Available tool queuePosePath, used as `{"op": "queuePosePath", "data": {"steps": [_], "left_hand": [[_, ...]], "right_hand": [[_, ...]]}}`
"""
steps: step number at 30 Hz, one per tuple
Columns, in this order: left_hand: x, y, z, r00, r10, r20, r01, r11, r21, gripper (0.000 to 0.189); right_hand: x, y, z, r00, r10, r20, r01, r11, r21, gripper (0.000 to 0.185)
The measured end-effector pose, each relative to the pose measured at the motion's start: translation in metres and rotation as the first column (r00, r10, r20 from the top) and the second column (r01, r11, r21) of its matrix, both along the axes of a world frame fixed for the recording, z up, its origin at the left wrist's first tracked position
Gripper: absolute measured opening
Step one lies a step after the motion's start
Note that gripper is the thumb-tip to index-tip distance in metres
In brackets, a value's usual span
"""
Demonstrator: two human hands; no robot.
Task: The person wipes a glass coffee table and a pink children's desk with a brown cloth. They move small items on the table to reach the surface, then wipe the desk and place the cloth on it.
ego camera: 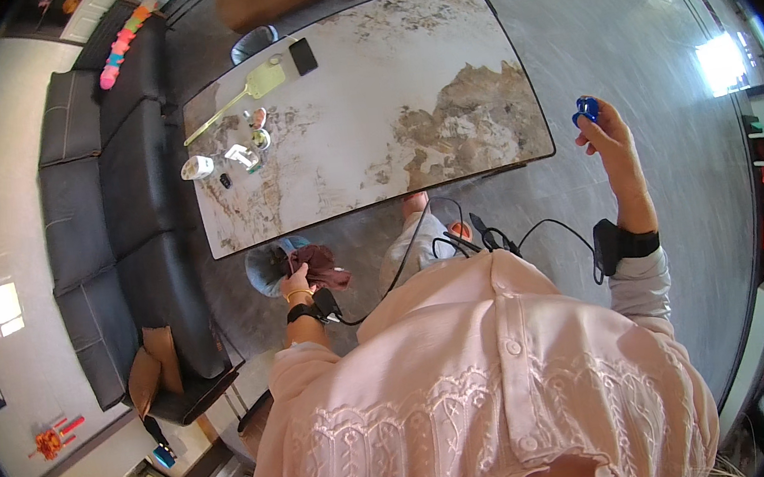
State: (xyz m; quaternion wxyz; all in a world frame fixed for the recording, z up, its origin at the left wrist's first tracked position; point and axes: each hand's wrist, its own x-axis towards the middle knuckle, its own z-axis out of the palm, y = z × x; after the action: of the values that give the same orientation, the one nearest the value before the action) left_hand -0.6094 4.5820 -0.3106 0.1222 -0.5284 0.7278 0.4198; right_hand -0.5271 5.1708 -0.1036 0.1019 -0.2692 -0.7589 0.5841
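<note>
My left hand [296,279] grips a dark reddish-brown cloth [320,267], down beside the near left corner of the table. A blue-grey round stool or bin [260,270] is right behind that hand; which of the two I cannot tell. Out to the right, beyond the table's end, my right hand [604,131] holds a small shiny blue object [585,111] between thumb and fingers. It hangs in the air over the grey floor, and its exact kind is unclear. Black straps with small boxes sit on both forearms, joined by a black cable [412,253].
The marble-patterned table [354,121] carries a yellow-green fly swatter [264,81], a dark phone [303,56], a white tub [196,167], a white spray-type bottle [243,157] and a small black object [225,181]. A black sofa [141,167] runs along the left. Looped cable hangs near my legs.
</note>
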Motion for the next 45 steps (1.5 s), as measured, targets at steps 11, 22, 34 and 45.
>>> {"op": "queuePosePath", "data": {"steps": [11, 22, 34, 45], "left_hand": [[-0.089, 0.040, -0.047, 0.986, -0.139, 0.090, 0.125, 0.982, 0.141, 0.080], [-0.236, 0.104, -0.181, 0.957, -0.057, -0.284, 0.208, 0.819, 0.535, 0.064], [-0.322, 0.210, -0.264, 0.375, -0.798, 0.471, 0.926, 0.350, -0.145, 0.113], [-0.394, 0.280, -0.275, 0.317, -0.870, 0.378, 0.934, 0.219, -0.281, 0.080]], "right_hand": [[-0.038, 0.015, -0.032, 0.977, -0.034, 0.212, 0.025, 0.999, 0.045, 0.038], [-0.155, 0.032, -0.111, 0.907, 0.037, 0.419, -0.022, 0.999, -0.041, 0.036], [-0.182, 0.044, -0.191, 0.793, 0.057, 0.606, 0.033, 0.990, -0.136, 0.040], [-0.151, 0.044, -0.244, 0.781, 0.062, 0.622, 0.110, 0.966, -0.234, 0.039]]}}
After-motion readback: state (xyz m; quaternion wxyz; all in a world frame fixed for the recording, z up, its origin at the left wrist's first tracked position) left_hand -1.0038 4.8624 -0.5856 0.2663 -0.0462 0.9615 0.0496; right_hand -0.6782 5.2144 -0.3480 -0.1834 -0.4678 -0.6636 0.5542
